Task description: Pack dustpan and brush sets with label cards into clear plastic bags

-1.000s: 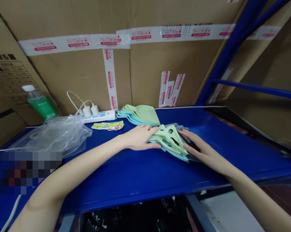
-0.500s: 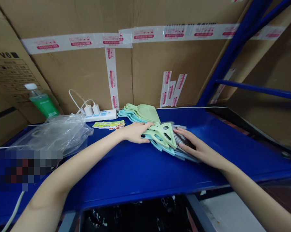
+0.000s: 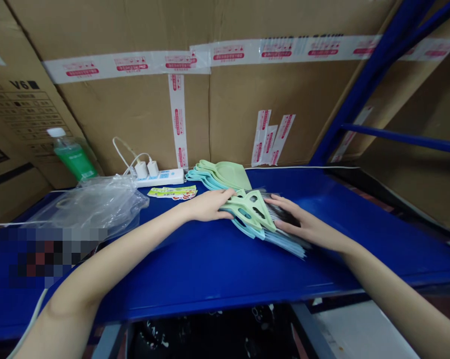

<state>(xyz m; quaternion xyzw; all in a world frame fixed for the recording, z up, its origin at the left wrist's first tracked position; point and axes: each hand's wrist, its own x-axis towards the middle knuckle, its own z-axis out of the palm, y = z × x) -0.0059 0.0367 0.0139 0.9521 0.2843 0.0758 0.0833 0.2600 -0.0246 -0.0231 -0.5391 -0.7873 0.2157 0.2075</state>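
Our left hand (image 3: 212, 204) grasps the green and blue hand brooms (image 3: 254, 212) at the handle end on the blue shelf (image 3: 195, 279); our loosely spread right hand (image 3: 303, 224) touches their bristles (image 3: 285, 244). We're probably evening the stack, which next calls for steady handling.

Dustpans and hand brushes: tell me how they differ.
The dustpans have broad, smooth pans; the hand brushes have heads with cut-out holes and bristles. The dustpans lie farther back; the hand brushes lie nearer, with the left hand at their handles and the right hand at their bristles. Both piles show pale green above pale blue.
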